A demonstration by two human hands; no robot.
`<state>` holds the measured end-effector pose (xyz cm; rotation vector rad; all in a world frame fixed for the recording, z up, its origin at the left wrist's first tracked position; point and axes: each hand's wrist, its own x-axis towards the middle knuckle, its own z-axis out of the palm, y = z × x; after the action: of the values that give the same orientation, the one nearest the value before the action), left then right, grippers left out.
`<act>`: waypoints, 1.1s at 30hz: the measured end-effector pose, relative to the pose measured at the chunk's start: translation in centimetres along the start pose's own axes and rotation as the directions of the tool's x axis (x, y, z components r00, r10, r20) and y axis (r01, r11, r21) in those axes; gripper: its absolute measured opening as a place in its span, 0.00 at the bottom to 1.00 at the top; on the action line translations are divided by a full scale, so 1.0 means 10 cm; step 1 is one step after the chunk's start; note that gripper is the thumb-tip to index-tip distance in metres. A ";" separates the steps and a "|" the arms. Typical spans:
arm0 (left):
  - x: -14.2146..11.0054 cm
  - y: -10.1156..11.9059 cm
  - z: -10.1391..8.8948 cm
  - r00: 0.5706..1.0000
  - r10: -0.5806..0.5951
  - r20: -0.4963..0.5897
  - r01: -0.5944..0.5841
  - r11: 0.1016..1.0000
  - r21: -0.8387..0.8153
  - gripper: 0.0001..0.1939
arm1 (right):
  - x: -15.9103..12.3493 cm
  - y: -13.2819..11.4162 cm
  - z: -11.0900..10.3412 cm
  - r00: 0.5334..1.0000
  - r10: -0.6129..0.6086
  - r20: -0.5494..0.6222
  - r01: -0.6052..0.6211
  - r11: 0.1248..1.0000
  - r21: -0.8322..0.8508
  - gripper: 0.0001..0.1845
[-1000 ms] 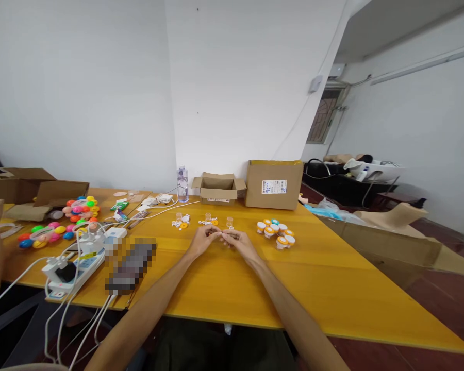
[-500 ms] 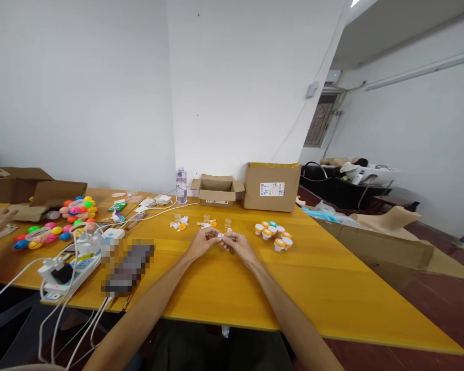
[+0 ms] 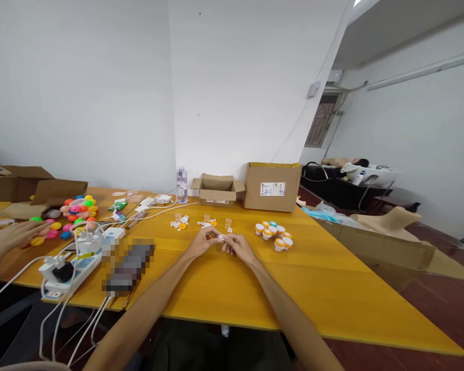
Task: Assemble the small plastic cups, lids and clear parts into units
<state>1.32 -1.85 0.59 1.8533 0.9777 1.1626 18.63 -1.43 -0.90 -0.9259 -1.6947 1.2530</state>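
My fingers (image 3: 229,239), left hand (image 3: 201,241) and right hand (image 3: 241,246), pinch a white piece (image 3: 220,237) before the nearest clear cup (image 3: 228,222). Right hand's nearer it.

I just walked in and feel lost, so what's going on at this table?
A person's left hand and right hand meet above the wooden table, holding a small white perforated piece at the fingertips. Just beyond are small clear cups, with loose white and orange pieces nearby. Lidded cups stand clustered to the right. Far left, another person's hand is at some colourful balls.
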 end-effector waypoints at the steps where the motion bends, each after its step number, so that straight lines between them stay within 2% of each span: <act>1: 0.00 0.00 0.00 1.000 0.001 0.005 -0.001 1.000 0.000 0.10 | 0.00 0.00 0.00 1.000 0.008 0.010 -0.008 1.000 0.004 0.32; 7: 0.00 -0.01 -0.02 1.000 0.002 0.002 -0.002 1.000 0.022 0.10 | 0.00 0.02 -0.01 0.997 0.061 0.051 -0.064 0.997 0.045 0.31; 13: 0.00 -0.03 0.02 1.000 0.015 -0.018 -0.013 0.994 0.108 0.10 | 0.02 0.01 -0.04 0.998 0.059 0.034 -0.061 0.998 0.036 0.33; 17: -0.02 -0.04 0.04 0.995 0.096 -0.016 -0.089 0.967 0.241 0.05 | 0.05 0.07 -0.13 0.993 0.022 -0.112 -0.026 0.999 -0.039 0.31; 20: -0.02 -0.06 0.05 0.988 0.153 -0.003 -0.140 0.915 0.379 0.03 | 0.07 0.15 -0.23 0.963 -0.053 -0.265 0.003 0.983 -0.185 0.25; 23: -0.02 -0.07 0.08 0.987 0.159 0.032 -0.153 0.850 0.504 0.03 | 0.07 0.19 -0.29 0.922 -0.102 -0.372 -0.062 0.913 -0.404 0.17; 26: -0.01 -0.08 0.11 0.986 0.152 0.073 -0.165 0.787 0.594 0.05 | 0.04 0.16 -0.29 0.893 -0.081 -0.443 -0.225 0.772 -0.595 0.10; 29: -0.02 -0.08 0.12 0.982 0.149 0.119 -0.191 0.742 0.643 0.06 | 0.00 0.08 -0.24 0.866 -0.024 -0.499 -0.381 0.614 -0.691 0.09; 33: -0.02 -0.10 0.12 0.980 0.148 0.134 -0.199 0.713 0.673 0.06 | -0.04 -0.02 -0.19 0.856 -0.014 -0.516 -0.441 0.501 -0.745 0.11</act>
<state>2.13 -1.77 -0.78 2.6036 1.3364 0.8790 20.48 -1.10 -0.43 -1.9155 -1.7834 0.1511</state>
